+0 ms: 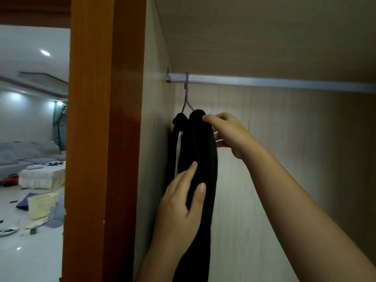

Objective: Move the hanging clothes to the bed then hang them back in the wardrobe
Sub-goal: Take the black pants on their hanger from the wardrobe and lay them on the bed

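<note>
Hanging from a purple hanger point(186, 94) at the centre of the frame, the black garment point(203, 149) drops long and narrow in thick folds, with a pale strip showing on its left side. The hanger's hook sits over the silver rail point(264, 82) near its left end, so the garment lies close against the wardrobe side wall point(154, 139). The right hand point(225, 133) pinches the garment's top. The left hand point(179, 206), lower down, grips a fold between thumb and fingers. Open room runs along the rail toward the right of the frame.

Black garment point(203, 151) runs off the bottom edge — purple hanger point(185, 96) mostly buried.
</note>
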Demonstrator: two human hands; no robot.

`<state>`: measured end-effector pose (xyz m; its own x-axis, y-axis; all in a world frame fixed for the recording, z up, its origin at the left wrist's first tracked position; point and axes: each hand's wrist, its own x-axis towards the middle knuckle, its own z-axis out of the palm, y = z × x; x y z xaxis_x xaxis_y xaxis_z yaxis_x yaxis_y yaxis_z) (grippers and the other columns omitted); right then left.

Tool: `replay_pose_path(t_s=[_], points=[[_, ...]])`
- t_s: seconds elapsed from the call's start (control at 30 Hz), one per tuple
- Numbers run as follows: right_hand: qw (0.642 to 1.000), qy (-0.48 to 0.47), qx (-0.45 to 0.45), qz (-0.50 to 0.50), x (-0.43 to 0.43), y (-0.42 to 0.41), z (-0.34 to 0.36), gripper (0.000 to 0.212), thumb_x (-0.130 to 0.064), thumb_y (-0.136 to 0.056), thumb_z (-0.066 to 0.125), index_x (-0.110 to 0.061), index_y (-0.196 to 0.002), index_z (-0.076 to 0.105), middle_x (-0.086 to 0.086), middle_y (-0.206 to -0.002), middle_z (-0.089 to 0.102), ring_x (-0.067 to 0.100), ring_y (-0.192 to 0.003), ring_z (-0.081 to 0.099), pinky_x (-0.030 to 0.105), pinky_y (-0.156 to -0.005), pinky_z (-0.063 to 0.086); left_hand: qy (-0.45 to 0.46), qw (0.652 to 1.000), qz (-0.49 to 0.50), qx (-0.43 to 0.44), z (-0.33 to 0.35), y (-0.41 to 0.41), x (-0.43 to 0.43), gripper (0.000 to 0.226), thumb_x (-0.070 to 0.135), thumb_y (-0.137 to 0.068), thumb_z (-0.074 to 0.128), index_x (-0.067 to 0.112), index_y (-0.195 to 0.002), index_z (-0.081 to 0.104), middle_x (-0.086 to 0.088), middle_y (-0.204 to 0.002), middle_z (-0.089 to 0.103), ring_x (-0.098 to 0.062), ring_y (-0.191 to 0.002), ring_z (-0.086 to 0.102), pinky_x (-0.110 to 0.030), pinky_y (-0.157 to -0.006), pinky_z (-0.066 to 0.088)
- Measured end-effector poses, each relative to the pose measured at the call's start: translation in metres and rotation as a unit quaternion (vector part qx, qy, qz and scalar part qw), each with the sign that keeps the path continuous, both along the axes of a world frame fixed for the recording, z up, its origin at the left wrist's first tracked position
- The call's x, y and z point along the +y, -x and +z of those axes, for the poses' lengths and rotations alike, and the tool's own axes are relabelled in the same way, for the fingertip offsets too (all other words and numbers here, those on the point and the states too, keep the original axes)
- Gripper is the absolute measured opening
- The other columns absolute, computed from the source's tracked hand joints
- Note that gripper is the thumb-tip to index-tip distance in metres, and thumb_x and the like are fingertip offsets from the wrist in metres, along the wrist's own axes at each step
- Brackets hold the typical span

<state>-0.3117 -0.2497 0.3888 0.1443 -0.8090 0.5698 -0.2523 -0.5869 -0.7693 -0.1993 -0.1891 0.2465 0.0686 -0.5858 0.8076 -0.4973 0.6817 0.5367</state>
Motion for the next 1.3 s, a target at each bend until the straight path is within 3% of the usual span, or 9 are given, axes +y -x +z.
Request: replay_pose_path(t_s=[0.1,0.23,0.37,0.47,0.53,0.67,0.97,1.13,1.3], points=[[0.999,-0.01,0.029,-0.034,0.0,0.014,0.001,0.018,-0.026,-0.088,0.053,-0.014,-0.075,0.051,0.0,-0.07,0.057,0.01,-0.058,0.056,0.014,-0.043,0.048,-0.014,0.999,-0.004,0.042,-0.002,-0.004,-0.003,0.033,0.06,-0.08,0.032,0.063,-0.112,0.027,0.025,-0.128,0.044,0.02,-0.113,0.038,-0.006,-0.09,0.034],[0.986,-0.021,0.116,-0.122,0.001,0.02,0.012,0.02,-0.023,-0.086,0.054,-0.003,-0.086,0.059,0.006,-0.076,0.063,0.016,-0.066,0.062,0.023,-0.052,0.053,-0.006,0.998,0.013,0.053,-0.006,-0.007,-0.008,0.036,0.046,-0.09,0.039,0.041,-0.126,0.04,0.024,-0.123,0.044,0.028,-0.101,0.036,0.008,-0.079,0.03],[0.91,0.04,0.285,-0.297,-0.002,0.007,0.022,0.025,-0.022,-0.086,0.049,-0.004,-0.069,0.048,0.008,-0.07,0.051,0.03,-0.072,0.051,0.027,-0.051,0.037,-0.007,0.999,0.024,0.045,-0.012,-0.009,-0.008,0.037,0.031,-0.092,0.04,0.032,-0.128,0.044,0.032,-0.113,0.043,0.019,-0.104,0.039,0.009,-0.077,0.028],[0.881,0.063,0.312,-0.35,-0.006,-0.009,0.02,0.017,-0.02,-0.089,0.043,-0.007,-0.083,0.053,0.009,-0.089,0.059,0.032,-0.085,0.053,0.026,-0.061,0.035,-0.005,0.999,0.036,0.038,-0.016,-0.01,-0.007,0.036,0.029,-0.092,0.041,0.029,-0.128,0.045,0.028,-0.115,0.042,0.019,-0.101,0.038,0.009,-0.076,0.028],[0.869,0.096,0.299,-0.383,-0.011,-0.019,0.014,0.025,-0.017,-0.09,0.041,-0.004,-0.102,0.059,0.014,-0.108,0.063,0.033,-0.098,0.058,0.028,-0.068,0.036,0.002,0.998,0.042,0.039,-0.017,-0.011,-0.006,0.035,0.029,-0.093,0.041,0.027,-0.127,0.047,0.022,-0.119,0.044,0.02,-0.1,0.038,0.01,-0.075,0.026],[0.861,0.161,0.281,-0.393,-0.019,-0.022,0.002,0.027,-0.017,-0.09,0.04,0.002,-0.101,0.054,0.018,-0.101,0.065,0.035,-0.091,0.06,0.031,-0.064,0.033,0.013,0.998,0.042,0.053,-0.018,-0.013,-0.004,0.033,0.032,-0.093,0.042,0.025,-0.125,0.05,0.019,-0.12,0.048,0.021,-0.098,0.041,0.011,-0.075,0.025],[0.95,0.077,0.146,-0.264,-0.035,0.015,0.012,0.033,-0.032,-0.089,0.051,-0.002,-0.103,0.056,0.01,-0.088,0.055,0.029,-0.083,0.057,0.03,-0.062,0.04,0.002,0.996,0.053,0.068,-0.022,-0.012,-0.006,0.03,0.024,-0.092,0.044,0.024,-0.121,0.052,0.02,-0.114,0.049,0.017,-0.095,0.044,0.007,-0.074,0.031],[0.944,0.113,0.107,-0.29,-0.036,0.037,0.007,0.028,-0.03,-0.089,0.053,-0.004,-0.099,0.057,0.006,-0.081,0.054,0.025,-0.077,0.054,0.031,-0.064,0.038,-0.018,0.996,0.061,0.055,-0.025,-0.008,-0.013,0.029,0.021,-0.093,0.044,0.02,-0.12,0.053,0.034,-0.098,0.04,0.022,-0.089,0.043,0.008,-0.072,0.03],[0.936,0.16,0.056,-0.309,-0.031,0.065,-0.003,0.027,-0.031,-0.09,0.053,-0.007,-0.101,0.058,0.002,-0.081,0.054,0.021,-0.077,0.052,0.029,-0.066,0.037,-0.024,0.996,0.06,0.058,-0.03,-0.006,-0.02,0.029,0.02,-0.093,0.044,0.018,-0.12,0.054,0.025,-0.102,0.046,0.015,-0.09,0.044,0.006,-0.071,0.032]])
